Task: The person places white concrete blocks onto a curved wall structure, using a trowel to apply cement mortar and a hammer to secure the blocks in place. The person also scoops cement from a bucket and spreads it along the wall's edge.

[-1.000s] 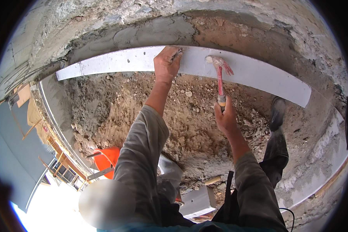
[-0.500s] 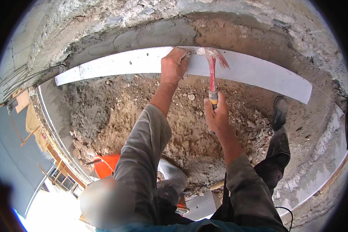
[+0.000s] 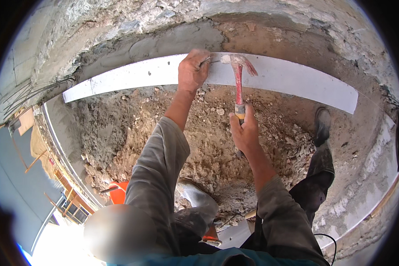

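Observation:
A long white board (image 3: 292,75) lies across the pit, its ends curved by the lens. My left hand (image 3: 193,71) is closed at the board's middle, pinching a thin dark piece that looks like a nail (image 3: 215,60), partly hidden by the fingers. My right hand (image 3: 246,135) grips a claw hammer (image 3: 239,86) by its yellow-and-black handle. The hammer's red neck points away from me. Its dusty head is over the board, just right of my left hand, with the face toward the nail and the claw to the right.
Loose soil and stones (image 3: 213,133) cover the ground before me. Beyond the board run wet grey mortar (image 3: 177,40) and a rough concrete wall (image 3: 133,17). An orange bucket (image 3: 119,193) is at lower left. My boot (image 3: 322,126) stands at right; thin bars (image 3: 20,97) stick out far left.
My left hand has shifted slightly left along the board, and more of the thin piece shows. The hammer and my right hand have moved a little left too.

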`<state>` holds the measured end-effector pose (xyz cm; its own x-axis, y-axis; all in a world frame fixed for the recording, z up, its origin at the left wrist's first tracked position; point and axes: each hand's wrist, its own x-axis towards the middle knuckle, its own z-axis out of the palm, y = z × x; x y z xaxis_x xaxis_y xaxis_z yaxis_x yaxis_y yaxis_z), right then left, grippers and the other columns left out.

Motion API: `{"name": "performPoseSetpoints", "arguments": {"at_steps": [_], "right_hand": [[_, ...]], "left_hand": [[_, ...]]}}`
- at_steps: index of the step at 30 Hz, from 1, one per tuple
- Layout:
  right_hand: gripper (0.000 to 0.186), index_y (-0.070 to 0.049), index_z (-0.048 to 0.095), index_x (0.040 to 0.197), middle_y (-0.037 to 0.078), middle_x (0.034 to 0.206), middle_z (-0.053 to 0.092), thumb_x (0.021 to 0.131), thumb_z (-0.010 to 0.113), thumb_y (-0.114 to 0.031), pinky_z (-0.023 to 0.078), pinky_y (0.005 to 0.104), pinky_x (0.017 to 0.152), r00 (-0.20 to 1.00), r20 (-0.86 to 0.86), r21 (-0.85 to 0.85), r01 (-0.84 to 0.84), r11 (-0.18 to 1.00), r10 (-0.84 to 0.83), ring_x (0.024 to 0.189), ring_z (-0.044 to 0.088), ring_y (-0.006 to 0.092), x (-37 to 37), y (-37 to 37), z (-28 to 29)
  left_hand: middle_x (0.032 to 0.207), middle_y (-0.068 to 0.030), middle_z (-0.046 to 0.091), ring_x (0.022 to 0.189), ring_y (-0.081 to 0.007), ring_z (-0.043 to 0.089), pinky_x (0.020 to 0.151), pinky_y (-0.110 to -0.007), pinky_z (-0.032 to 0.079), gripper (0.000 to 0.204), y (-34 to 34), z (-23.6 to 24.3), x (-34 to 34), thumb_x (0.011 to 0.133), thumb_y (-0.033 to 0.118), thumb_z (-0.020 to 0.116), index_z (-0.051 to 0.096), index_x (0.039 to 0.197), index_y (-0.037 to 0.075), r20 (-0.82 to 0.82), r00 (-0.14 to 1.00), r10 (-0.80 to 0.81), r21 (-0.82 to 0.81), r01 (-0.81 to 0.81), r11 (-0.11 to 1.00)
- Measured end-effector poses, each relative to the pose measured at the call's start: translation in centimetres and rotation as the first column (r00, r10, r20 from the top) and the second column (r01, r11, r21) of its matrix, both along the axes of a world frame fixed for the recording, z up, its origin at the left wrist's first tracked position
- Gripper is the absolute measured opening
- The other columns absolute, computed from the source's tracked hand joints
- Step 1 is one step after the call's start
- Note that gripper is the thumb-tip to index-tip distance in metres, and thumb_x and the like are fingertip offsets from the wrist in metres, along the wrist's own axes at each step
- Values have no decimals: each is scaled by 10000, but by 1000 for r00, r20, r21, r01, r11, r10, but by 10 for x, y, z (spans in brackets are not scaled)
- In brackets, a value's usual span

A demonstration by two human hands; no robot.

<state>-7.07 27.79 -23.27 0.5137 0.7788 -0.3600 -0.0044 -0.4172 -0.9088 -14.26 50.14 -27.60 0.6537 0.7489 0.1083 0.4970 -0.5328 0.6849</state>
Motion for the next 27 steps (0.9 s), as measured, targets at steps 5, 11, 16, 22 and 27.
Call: {"name": "performPoseSetpoints", "arguments": {"at_steps": [5, 11, 16, 22, 27], "right_hand": [[281, 38, 446, 1140, 55, 739, 561, 933, 580, -95, 441, 288, 498, 910, -342, 53, 268, 962, -235, 597, 548, 96, -23, -9, 0], [271, 40, 441, 1126, 65, 746, 566, 939, 575, -102, 447, 295, 502, 979, -164, -39, 114, 993, -119, 601, 552, 110, -26, 1, 0], [259, 40, 444, 1106, 80, 751, 571, 938, 575, -108, 445, 303, 504, 917, -287, 10, 293, 956, -278, 590, 546, 125, -38, 1, 1], [266, 28, 444, 1110, 81, 735, 560, 934, 573, -124, 440, 292, 471, 903, -310, -32, 302, 953, -297, 544, 532, 131, -40, 8, -11], [254, 26, 437, 1108, 55, 710, 548, 949, 559, -130, 418, 272, 423, 920, -357, -168, 109, 980, -163, 490, 501, 102, -41, 13, -6]], "left_hand": [[1100, -116, 691, 973, -312, 669, 875, -384, 528, 256, 38, 9, 7, 854, 203, 661, 722, 1102, 197, -365, 928, -79, -187, 10, 982], [1022, -129, 708, 959, -320, 670, 874, -396, 526, 272, 43, 21, 16, 855, 275, 675, 719, 1120, 231, -610, 786, -100, -240, -63, 969], [1039, -125, 705, 964, -318, 669, 874, -402, 528, 272, 44, 20, 14, 855, 299, 670, 720, 1119, 260, -602, 795, -73, -165, -34, 986], [1066, -110, 702, 978, -309, 670, 886, -402, 530, 289, 48, 25, 16, 857, 328, 667, 710, 1138, 281, -662, 743, -97, -174, -26, 984], [1055, -114, 705, 969, -305, 673, 870, -405, 529, 286, 47, 24, 15, 846, 334, 682, 717, 1124, 277, -646, 760, -72, -160, -43, 986]]}}
